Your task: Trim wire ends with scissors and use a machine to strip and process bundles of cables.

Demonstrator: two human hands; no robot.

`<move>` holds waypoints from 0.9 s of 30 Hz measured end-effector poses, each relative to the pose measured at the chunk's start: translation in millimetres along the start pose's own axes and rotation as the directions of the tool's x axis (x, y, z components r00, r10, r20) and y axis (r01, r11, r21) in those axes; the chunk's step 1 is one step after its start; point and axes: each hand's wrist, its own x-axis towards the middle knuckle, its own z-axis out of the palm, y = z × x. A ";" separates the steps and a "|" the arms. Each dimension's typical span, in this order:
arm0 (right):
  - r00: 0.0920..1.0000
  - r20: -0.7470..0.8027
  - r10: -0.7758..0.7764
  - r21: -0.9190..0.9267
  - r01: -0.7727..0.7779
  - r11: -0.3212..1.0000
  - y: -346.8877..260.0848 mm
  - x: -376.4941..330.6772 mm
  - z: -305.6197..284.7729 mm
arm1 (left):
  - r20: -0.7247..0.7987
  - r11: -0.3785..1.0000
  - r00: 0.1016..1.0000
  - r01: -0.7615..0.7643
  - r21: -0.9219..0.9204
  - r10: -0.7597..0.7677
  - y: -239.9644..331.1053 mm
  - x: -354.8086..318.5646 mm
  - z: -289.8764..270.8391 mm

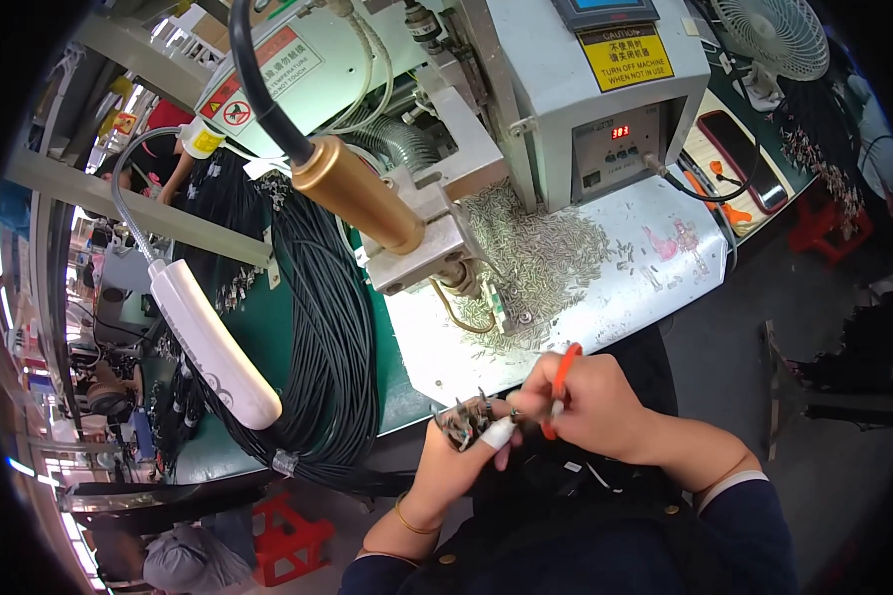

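At six o'clock in the view, the left hand (453, 468) is closing around a bunch of metal-tipped leads (458, 426), its thumb wearing a white cover (499, 433) and pressing towards the gathered ends. Just past four o'clock, the right hand (600, 407) is curling around an orange-handled tool (564, 369) and bringing its fingertips up to the left thumb. Blur is covering the spot where the two hands are meeting, so I cannot tell whether the tool is gripping a lead or standing free of it

Judging by how things are lying, the handwork on the leads is under way and not finished: the bunch is sitting in the left palm rather than being set down, and its tips are fanning out unevenly. How many are done and how many are remaining is not showing. At nine o'clock, a large coil of black cable (332, 327) is resting on the green bench (392, 392). At two o'clock, a heap of small metal pieces (541, 253) is covering much of the machine's white plate (655, 302), while the machine head (417, 248) is standing near the centre, well apart from both hands
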 end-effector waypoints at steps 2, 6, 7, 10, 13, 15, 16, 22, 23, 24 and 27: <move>0.989 0.027 0.146 -0.009 -0.145 0.989 -1.1 0.0 0.8 | 0.046 0.625 0.833 -0.449 0.639 0.552 -5.3 0.9 8.6; 0.781 0.464 0.418 0.427 -0.610 0.667 3.7 5.8 -3.1 | 0.382 -0.043 0.646 -0.475 0.879 0.661 -4.2 -6.5 8.4; 0.747 0.510 0.427 0.418 -0.649 0.636 1.2 7.5 -4.5 | 0.458 -0.181 0.643 -0.450 0.874 0.614 -3.7 -8.0 7.6; 0.674 0.599 0.434 0.394 -0.719 0.573 -2.8 9.1 -4.6 | 0.471 -0.190 0.634 -0.460 0.867 0.614 -0.2 -7.0 7.9; 0.671 0.682 0.290 0.555 -0.733 0.393 1.5 8.1 2.2 | 0.295 0.142 0.680 -0.509 0.849 0.672 -2.4 -6.2 5.7; 0.863 0.444 0.243 0.564 -0.480 0.672 7.2 1.7 17.2 | -0.054 0.714 0.806 -0.488 0.502 0.589 -5.9 -3.1 3.6; 0.975 0.196 0.103 0.451 -0.184 0.873 10.0 -2.6 26.6 | -0.055 0.716 0.808 -0.485 0.503 0.586 -4.2 -3.1 4.9; 0.781 -0.172 -0.600 -0.419 0.493 0.762 13.4 7.7 15.1 | -0.180 0.971 0.978 -0.141 -0.192 0.107 11.4 -9.3 17.4; 0.783 -0.141 -0.606 -0.426 0.504 0.751 12.1 6.9 11.6 | -0.207 0.976 0.973 -0.136 -0.171 0.099 11.8 -9.7 17.6; 0.784 -0.111 -0.611 -0.434 0.514 0.740 10.5 5.6 8.3 | -0.208 0.976 0.973 -0.134 -0.170 0.097 12.1 -9.7 17.7; 0.781 -0.080 -0.619 -0.492 0.509 0.706 8.7 1.7 7.9 | -0.228 0.982 0.973 -0.087 -0.168 0.047 12.4 -8.8 18.1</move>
